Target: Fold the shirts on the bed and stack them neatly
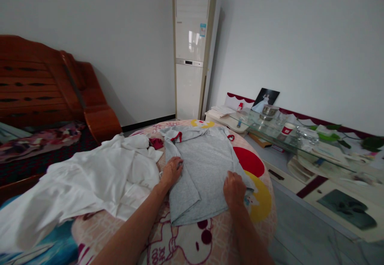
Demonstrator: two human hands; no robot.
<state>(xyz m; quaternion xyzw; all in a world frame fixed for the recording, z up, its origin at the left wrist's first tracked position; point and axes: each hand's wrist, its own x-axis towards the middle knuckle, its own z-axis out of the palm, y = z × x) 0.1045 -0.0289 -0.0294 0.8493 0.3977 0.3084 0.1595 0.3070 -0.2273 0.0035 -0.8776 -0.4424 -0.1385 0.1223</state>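
Right hand [234,185]: fingers curled closed on the right edge of the grey shirt [207,161]. Left hand [172,170]: fingers bent and laid on the shirt's left side; whether cloth is pinched can't be told. Shirt is spread on the round table, its left side folded inward, red trim seen at both upper corners.

Rest, large to small:
- Wooden sofa [33,65] at left, patterned fabric [67,137] laid on its seat.
- Air conditioner [189,85] stood upright in the corner.
- Low cabinet [288,173] along the right wall, topped by a glass shelf [315,151]. Brown box [259,140] held in the space under the glass.
- Table covered by a printed cloth [105,233].
- White fabric [105,177] heaped left of the shirt, draped past the table edge. Dark red cloth [156,143] tucked between the two.
- Photo [265,100] leaned at the wall; paper stack [220,111] placed near it on the cabinet.
- Metal bowl [269,111] set on the glass, contents not visible.
- Green tray [328,137] partly covered by pale, crumpled stuff.
- Red-and-white cup [287,129], inside not visible.
- Small red bottle [240,106] set near the photo.
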